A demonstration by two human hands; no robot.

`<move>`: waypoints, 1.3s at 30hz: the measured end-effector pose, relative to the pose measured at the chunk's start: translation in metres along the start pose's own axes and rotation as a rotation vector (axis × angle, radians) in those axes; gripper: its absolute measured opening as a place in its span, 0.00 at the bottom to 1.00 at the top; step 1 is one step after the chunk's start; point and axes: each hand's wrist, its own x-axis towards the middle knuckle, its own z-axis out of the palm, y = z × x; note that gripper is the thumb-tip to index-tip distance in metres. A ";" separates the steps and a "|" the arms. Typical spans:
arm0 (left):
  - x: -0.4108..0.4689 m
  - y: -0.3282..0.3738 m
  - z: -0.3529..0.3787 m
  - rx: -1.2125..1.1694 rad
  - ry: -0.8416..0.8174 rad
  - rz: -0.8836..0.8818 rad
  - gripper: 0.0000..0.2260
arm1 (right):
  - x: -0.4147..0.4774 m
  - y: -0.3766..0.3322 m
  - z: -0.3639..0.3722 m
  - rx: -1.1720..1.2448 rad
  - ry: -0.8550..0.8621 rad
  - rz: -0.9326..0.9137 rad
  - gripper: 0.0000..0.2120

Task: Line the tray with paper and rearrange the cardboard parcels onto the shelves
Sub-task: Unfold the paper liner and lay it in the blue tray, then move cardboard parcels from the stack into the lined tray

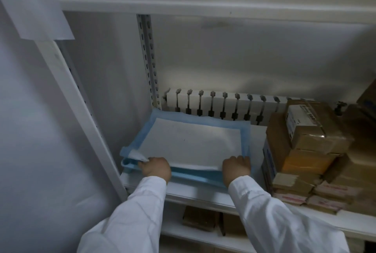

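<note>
A light blue tray (195,176) sits on the left part of a white shelf (195,193). A blue-edged white paper sheet (189,142) lies over the tray. My left hand (155,168) pinches the sheet's near left corner, which is curled up. At the near right edge of the sheet, my right hand (236,168) is closed on the paper. Brown cardboard parcels (305,140) are stacked on the same shelf, right of the tray. Both arms wear white sleeves.
A white slotted rack (219,104) stands along the back of the shelf. A perforated upright post (148,59) rises at the back left. More cardboard parcels (200,218) lie on the lower shelf. A paper sheet (34,2) hangs at the upper left.
</note>
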 end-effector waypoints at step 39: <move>-0.060 0.074 -0.069 -0.950 -0.034 0.360 0.11 | -0.056 0.011 -0.060 0.856 0.372 -0.139 0.26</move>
